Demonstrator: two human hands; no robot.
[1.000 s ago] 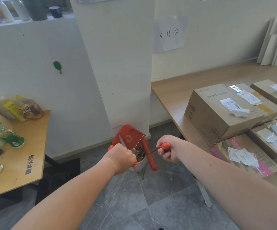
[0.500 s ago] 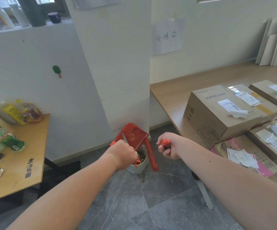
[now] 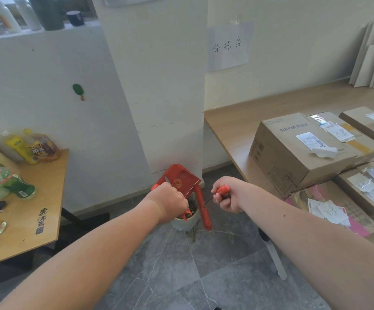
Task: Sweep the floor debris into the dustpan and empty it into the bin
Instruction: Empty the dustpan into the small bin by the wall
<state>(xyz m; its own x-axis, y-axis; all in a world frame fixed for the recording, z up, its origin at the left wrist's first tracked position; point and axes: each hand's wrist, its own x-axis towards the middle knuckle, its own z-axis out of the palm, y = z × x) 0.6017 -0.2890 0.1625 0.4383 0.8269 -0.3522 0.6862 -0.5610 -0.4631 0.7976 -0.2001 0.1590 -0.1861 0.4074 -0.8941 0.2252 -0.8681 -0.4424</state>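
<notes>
A red dustpan [image 3: 181, 179] is tipped up over a small white bin [image 3: 187, 220] that stands on the floor at the foot of the white pillar. My left hand [image 3: 171, 201] is closed on the dustpan's handle just above the bin. Brown debris shows inside the bin's rim. My right hand [image 3: 225, 195] grips the red end of a broom handle [image 3: 222, 189]. The red broom head [image 3: 205, 212] hangs down along the bin's right side. The two hands are about a hand's width apart.
A wooden table [image 3: 36, 211] on the left carries bottles, a snack bag and small items. On the right a long wooden bench [image 3: 233, 124] holds cardboard boxes [image 3: 298, 148] with labels. A white bench leg [image 3: 275, 258] stands on the grey tiled floor below my right forearm.
The dustpan has tilted a little steeper over the bin. Both hands have stayed closed and have hardly moved.
</notes>
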